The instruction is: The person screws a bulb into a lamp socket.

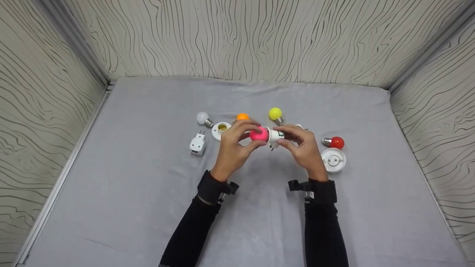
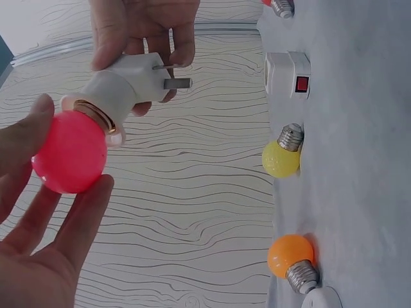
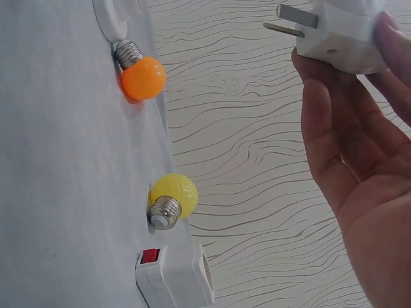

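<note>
Head view, clock centred on the pink bulb [image 1: 256,137]: the bulb was held above the grey cloth [image 1: 130,185], its neck toward three o'clock at the mouth of a white plug-in holder [image 1: 274,138]. The left hand [image 1: 233,144] gripped the globe between thumb and fingers; the right hand [image 1: 305,146] pinched the holder from the three o'clock side. Around them lay a white bulb [image 1: 202,118] between nine and ten, a round base [image 1: 222,129] and a plug adapter [image 1: 197,144] near nine, an orange bulb [image 1: 242,116] between ten and eleven, a yellow bulb [image 1: 275,113] about one, a red bulb [image 1: 337,142] just past three, and a round white fitting [image 1: 333,160] between three and four, just beside the red bulb.

Left wrist view, clock centred on the frame: the left hand's fingers and thumb surrounded the pink globe at nine. A copper-coloured band showed at the join with the holder; seating depth could not be told. The holder's two prongs pointed toward three. A switched socket [image 2: 277,74] stood between one and two.

Right wrist view, same convention: the right hand held the holder between one and two, prongs aimed between nine and ten. The yellow bulb lay at seven, metal end also toward seven.
</note>
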The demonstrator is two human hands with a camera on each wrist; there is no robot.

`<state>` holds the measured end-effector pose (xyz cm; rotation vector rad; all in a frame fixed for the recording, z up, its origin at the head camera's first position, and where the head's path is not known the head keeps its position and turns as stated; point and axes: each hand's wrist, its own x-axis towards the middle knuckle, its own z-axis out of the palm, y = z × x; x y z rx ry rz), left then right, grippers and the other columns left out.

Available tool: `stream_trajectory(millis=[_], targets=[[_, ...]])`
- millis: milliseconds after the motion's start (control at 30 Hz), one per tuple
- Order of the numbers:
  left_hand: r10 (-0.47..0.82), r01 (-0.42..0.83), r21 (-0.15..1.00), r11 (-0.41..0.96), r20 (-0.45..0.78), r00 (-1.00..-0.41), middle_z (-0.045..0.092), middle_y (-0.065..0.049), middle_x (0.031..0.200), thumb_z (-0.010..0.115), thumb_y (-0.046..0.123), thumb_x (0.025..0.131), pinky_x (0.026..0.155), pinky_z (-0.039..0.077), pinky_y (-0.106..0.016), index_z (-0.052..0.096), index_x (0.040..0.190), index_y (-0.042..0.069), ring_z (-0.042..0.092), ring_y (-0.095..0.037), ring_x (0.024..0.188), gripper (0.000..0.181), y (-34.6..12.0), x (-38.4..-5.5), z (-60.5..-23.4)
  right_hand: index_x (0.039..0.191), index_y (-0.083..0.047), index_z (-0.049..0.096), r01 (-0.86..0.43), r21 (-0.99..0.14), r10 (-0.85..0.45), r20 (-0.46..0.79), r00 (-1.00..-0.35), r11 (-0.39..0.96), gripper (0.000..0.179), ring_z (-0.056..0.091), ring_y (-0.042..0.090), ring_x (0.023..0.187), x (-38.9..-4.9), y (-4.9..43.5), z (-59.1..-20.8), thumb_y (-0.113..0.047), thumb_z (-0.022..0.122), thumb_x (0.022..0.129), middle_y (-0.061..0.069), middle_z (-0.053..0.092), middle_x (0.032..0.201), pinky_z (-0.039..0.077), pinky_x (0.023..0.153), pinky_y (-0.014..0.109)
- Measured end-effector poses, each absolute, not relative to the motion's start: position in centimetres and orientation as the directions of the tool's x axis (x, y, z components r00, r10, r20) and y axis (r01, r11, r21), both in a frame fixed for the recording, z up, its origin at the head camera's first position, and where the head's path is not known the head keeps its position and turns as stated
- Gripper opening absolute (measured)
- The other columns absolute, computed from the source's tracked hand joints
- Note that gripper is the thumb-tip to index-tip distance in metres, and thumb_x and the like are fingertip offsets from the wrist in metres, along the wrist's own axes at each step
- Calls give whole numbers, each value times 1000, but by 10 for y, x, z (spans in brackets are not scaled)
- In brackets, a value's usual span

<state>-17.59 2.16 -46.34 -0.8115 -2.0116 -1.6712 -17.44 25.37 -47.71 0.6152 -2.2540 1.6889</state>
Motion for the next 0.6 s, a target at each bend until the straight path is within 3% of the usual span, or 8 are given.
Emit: stream_trajectory(millis=[167, 267, 500, 600], targets=[[190, 679, 725, 120, 654, -732, 74, -13, 117, 92, 7, 79, 97, 65, -27, 76, 106, 3, 73, -22, 112, 32, 21, -176, -464, 125, 3, 76, -491, -842, -190, 456, -869, 226, 35, 73, 0, 106, -175, 253, -478, 10, 75, 90, -8, 78, 117, 62, 93, 15], [207, 691, 714, 115, 663, -719, 74, -14, 117, 91, 7, 80, 100, 65, -27, 76, 105, 3, 73, -22, 112, 30, 20, -177, -464, 125, 3, 75, -489, -842, -197, 452, -870, 228, 35, 73, 0, 107, -175, 253, -478, 10, 75, 91, -4, 78, 118, 62, 95, 15], [234, 733, 666, 137, 697, -678, 75, -11, 116, 87, 25, 87, 99, 63, -27, 78, 102, 4, 72, -20, 112, 27, 18, -180, -465, 125, 7, 74, -472, -855, -196, 436, -879, 216, 34, 73, -2, 107, -174, 254, -477, 11, 73, 91, -18, 75, 115, 61, 96, 15], [233, 740, 657, 144, 705, -670, 75, -11, 116, 86, 26, 88, 100, 62, -28, 78, 103, 4, 72, -20, 112, 28, 19, -180, -465, 125, 6, 75, -469, -854, -195, 432, -880, 224, 34, 73, -1, 108, -174, 254, -477, 10, 74, 92, -15, 76, 117, 62, 96, 15]])
